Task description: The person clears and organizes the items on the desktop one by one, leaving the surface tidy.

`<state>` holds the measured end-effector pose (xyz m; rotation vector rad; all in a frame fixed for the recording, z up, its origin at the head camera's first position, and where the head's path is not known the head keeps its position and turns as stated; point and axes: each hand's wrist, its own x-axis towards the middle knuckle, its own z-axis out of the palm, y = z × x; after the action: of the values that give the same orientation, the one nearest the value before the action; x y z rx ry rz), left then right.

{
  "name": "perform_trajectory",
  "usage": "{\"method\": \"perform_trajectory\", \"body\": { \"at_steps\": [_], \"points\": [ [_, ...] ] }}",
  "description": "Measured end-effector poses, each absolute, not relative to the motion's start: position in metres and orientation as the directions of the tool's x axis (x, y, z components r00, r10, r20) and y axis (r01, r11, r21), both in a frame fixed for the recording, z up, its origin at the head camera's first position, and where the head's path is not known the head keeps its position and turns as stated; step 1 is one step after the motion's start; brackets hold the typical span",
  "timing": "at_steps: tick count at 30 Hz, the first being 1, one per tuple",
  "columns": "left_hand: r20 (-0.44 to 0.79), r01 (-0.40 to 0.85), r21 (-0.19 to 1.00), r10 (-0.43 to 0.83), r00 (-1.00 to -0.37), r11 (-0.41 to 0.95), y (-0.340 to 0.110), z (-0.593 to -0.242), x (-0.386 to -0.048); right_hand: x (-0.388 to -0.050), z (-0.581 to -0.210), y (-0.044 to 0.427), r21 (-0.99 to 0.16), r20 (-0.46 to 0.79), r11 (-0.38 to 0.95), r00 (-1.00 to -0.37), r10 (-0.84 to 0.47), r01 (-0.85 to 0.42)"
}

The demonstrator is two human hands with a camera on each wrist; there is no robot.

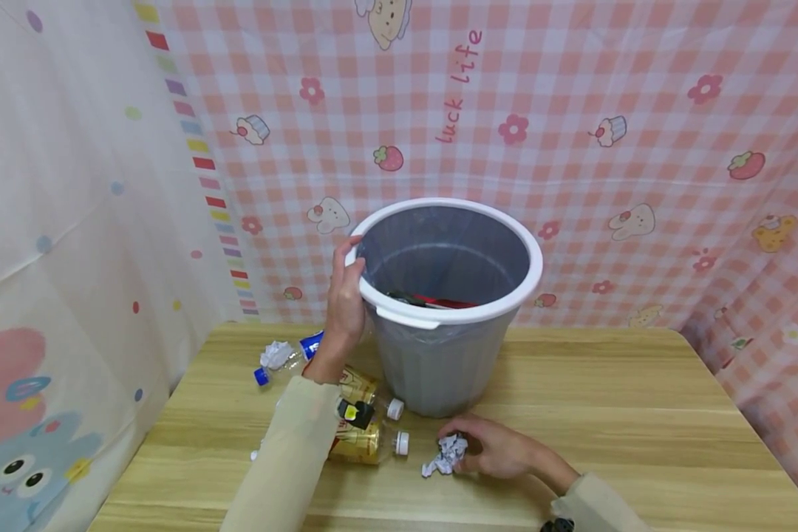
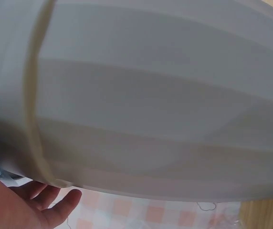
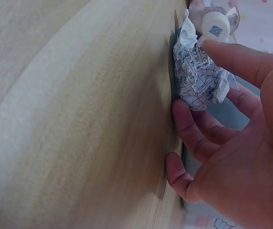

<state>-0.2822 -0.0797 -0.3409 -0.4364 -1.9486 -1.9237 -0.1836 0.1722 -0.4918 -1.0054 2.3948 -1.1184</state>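
I see the left hand (image 1: 347,303) gripping the bin (image 1: 439,362) at its left rim; the right hand (image 1: 496,447) curls round crumpled paper (image 1: 450,452) on the worktop (image 1: 612,399), just nearer than the bin.

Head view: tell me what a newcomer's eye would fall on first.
The big gray bin dominates the middle, with the left hand gripping the left side of its white rim. Just in front of it, the right hand pinches a crumpled printed paper over the wooden table. Behind, the pink checked curtain fills most of the background.
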Motion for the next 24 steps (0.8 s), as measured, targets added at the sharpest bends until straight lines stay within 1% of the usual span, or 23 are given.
{"method": "perform_trajectory", "body": {
  "at_steps": [12,17,24],
  "points": [
    [0.465,0.464,0.885,-0.038,-0.884,0.028,-0.08,-0.342,-0.28,-0.184,-0.494,0.173,-0.798,-0.003,0.423,-0.701,-0.714,-0.428],
    [0.447,0.446,0.895,-0.027,-0.894,0.025,-0.08,-0.341,-0.28,-0.185,-0.492,0.174,-0.817,-0.014,0.415,-0.705,-0.709,-0.401],
    [0.44,0.44,0.898,-0.017,-0.898,0.011,-0.08,-0.338,-0.281,-0.184,-0.482,0.175,-0.824,0.016,0.392,-0.708,-0.706,-0.41]
  ]
}}
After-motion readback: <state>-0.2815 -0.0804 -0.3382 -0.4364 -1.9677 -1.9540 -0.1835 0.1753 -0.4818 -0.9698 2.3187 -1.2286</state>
